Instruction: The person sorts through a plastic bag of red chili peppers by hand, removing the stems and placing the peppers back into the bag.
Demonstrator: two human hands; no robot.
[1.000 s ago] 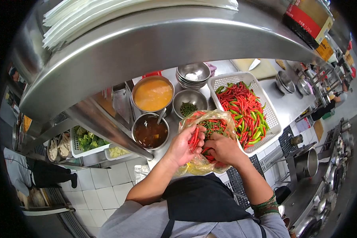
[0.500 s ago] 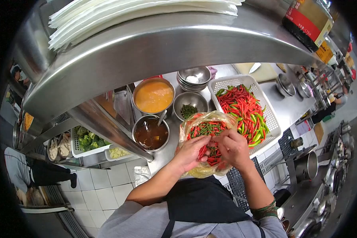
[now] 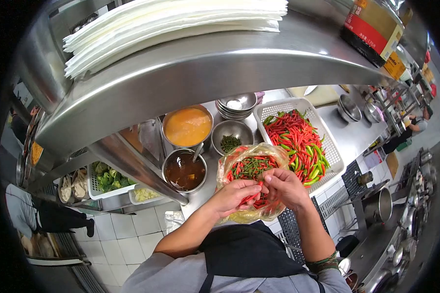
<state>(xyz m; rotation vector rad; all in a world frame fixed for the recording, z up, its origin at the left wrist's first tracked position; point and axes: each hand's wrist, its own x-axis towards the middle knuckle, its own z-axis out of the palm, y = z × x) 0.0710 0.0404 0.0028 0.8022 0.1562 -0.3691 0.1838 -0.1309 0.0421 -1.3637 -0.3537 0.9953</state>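
Observation:
My left hand (image 3: 235,196) is closed around some red chili peppers (image 3: 250,198), over an open plastic bag (image 3: 225,168) of red chilies with green stems. My right hand (image 3: 288,188) meets its fingertips, thumb and forefinger pinched at the end of a red chili; the pinched tip is too small to see clearly. Behind the bag sits a steel bowl (image 3: 244,130) with a small heap of green stems (image 3: 230,143). To the right, a white perforated basket (image 3: 335,141) holds red and green chilies (image 3: 298,141).
A pot of orange liquid (image 3: 187,128) and a pot of dark sauce (image 3: 183,171) with a spoon stand left. Stacked steel bowls (image 3: 237,105) are behind. A steel shelf (image 3: 220,63) crosses overhead, carrying white sheets (image 3: 176,34) and a large bottle (image 3: 374,29). A cutting board (image 3: 322,97) lies at the back.
My hands stay together over the bag, the right hand's fingers now pinching more openly in view beside the left's. The whole view has shifted slightly.

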